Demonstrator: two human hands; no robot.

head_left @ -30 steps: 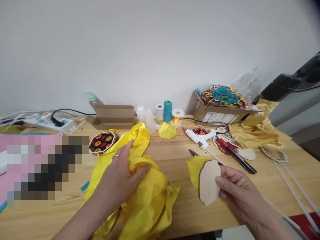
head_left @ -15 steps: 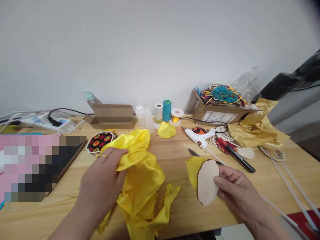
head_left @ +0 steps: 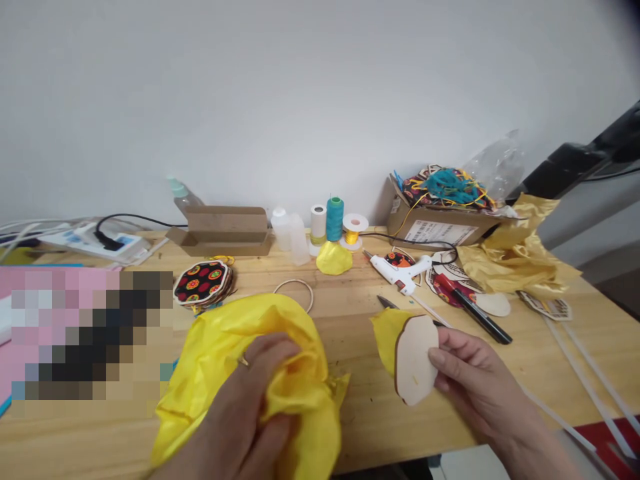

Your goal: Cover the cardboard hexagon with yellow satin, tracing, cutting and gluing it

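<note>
My left hand (head_left: 250, 407) is closed on a big bunch of shiny yellow fabric (head_left: 235, 350) near the front edge of the wooden table (head_left: 350, 313). My right hand (head_left: 470, 383) pinches a flat wooden cut-out (head_left: 415, 360) with a piece of yellow cloth (head_left: 387, 333) wrapped behind it, held upright just above the tabletop. A thin ring (head_left: 295, 293) lies on the table behind the fabric. A ring shows on a finger of my left hand.
A white glue gun (head_left: 400, 272), a dark marker (head_left: 475, 310), a blade (head_left: 387, 303) and patterned fabric pieces (head_left: 203, 283) lie around. Thread spools (head_left: 335, 220), small bottles (head_left: 290, 233), two cardboard boxes (head_left: 223, 230), gold cloth (head_left: 515, 260) and white strips (head_left: 585, 373) sit behind and right.
My left hand has gathered the yellow fabric and pulled it toward the front edge, uncovering the thin ring. My right hand and the cut-out have stayed almost still.
</note>
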